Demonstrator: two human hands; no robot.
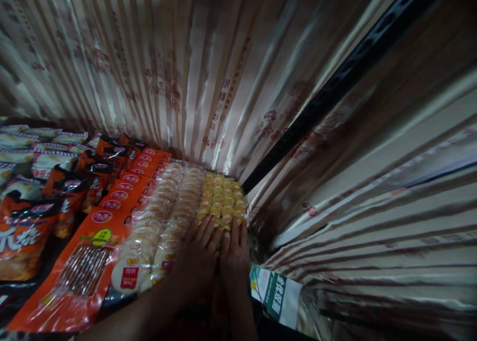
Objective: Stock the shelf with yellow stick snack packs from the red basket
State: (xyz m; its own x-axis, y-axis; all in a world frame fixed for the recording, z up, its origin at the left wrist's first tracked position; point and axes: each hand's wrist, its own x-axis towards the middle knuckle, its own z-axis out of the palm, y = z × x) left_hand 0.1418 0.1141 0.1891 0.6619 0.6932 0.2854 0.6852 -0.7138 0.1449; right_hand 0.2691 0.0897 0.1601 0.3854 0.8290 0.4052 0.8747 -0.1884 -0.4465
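Small yellow-wrapped pieces [222, 197] lie in close rows at the right end of the display. My left hand [199, 249] reaches in from the lower left, its fingers stretched out over the near edge of these pieces. Beside it, my right hand [234, 254] rests with its fingers extended on the same near rows. Neither hand is wrapped around anything visible; what lies under the palms is hidden. Just left of my left hand run two rows of round, pale packaged cakes [162, 232] in clear wrappers.
Orange packs of stick-shaped snacks [87, 269] overlap in a row farther left. Beyond them stand orange-and-black bags [26, 237] and white bags [52, 162]. A dark slotted post [335, 88] slants up before pleated, printed sheeting [179, 58]. A green-and-white package [278, 296] sits lower right.
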